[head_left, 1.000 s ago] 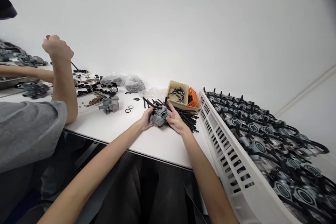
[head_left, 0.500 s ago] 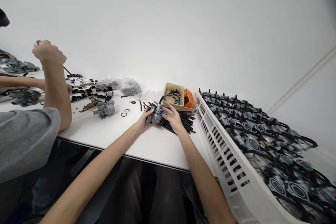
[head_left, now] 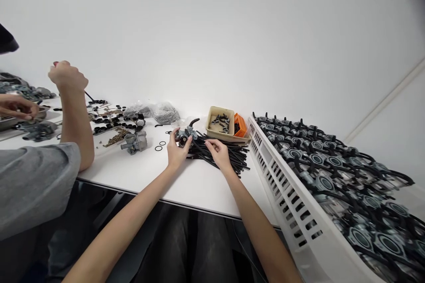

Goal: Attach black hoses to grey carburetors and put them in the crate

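Note:
My left hand (head_left: pixel 178 149) grips a carburetor (head_left: pixel 190 132), with thumb and fingers around its near side. A short, bent black hose (head_left: pixel 194 121) sticks up from the top of it. To the right, my right hand (head_left: pixel 219 154) has its fingertips pinched on the end of a thin black hose, over a loose pile of black hoses (head_left: pixel 236 154). The carburetor partly covers the left end of that pile. On the table left of my left hand lie two black O-rings (head_left: pixel 158 148) and a second carburetor (head_left: pixel 134 142).
A cream tray (head_left: pixel 210 117) with small hose pieces and an orange basket (head_left: pixel 244 129) stand behind the hoses. On the right is a white crate (head_left: pixel 282 185) full of carburetors. At left, a co-worker's raised forearm (head_left: pixel 75 115) stands near brass parts (head_left: pixel 117 137) and black caps.
My right hand has left the carburetor and moved down onto the hose pile, its fingers closing. My left hand has turned the carburetor and shifted it slightly left. The co-worker's other hand has moved left.

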The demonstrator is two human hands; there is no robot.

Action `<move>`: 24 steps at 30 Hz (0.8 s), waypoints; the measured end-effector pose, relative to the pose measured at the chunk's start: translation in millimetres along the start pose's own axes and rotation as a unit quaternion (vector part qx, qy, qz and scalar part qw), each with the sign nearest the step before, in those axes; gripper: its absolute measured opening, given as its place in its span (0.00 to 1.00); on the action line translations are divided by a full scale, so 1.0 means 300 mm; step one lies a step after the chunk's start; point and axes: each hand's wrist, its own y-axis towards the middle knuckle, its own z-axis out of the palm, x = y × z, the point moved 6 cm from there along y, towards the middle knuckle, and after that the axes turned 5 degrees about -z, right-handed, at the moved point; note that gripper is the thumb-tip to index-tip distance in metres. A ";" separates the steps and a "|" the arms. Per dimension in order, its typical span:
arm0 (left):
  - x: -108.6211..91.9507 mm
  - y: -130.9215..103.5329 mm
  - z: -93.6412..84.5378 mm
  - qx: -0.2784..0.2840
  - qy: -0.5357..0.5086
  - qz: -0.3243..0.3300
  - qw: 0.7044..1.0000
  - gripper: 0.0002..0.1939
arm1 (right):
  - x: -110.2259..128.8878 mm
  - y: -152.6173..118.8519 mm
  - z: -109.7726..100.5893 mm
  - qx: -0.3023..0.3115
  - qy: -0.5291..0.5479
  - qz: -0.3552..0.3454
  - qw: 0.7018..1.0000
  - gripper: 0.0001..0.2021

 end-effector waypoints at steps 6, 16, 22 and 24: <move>0.000 -0.025 0.031 0.057 0.038 0.002 0.998 0.29 | 0.038 -0.029 0.057 0.087 -0.069 -0.081 0.991 0.11; 0.003 -0.028 0.041 0.050 0.128 0.074 0.988 0.27 | 0.056 -0.042 0.067 0.068 -0.151 -0.150 0.975 0.09; 0.022 -0.024 0.045 0.040 0.140 0.091 0.985 0.24 | 0.056 -0.045 0.077 0.052 -0.149 -0.169 0.973 0.08; 0.028 -0.023 0.046 0.045 0.132 0.083 0.987 0.24 | 0.049 -0.047 0.079 0.050 -0.121 -0.161 0.978 0.07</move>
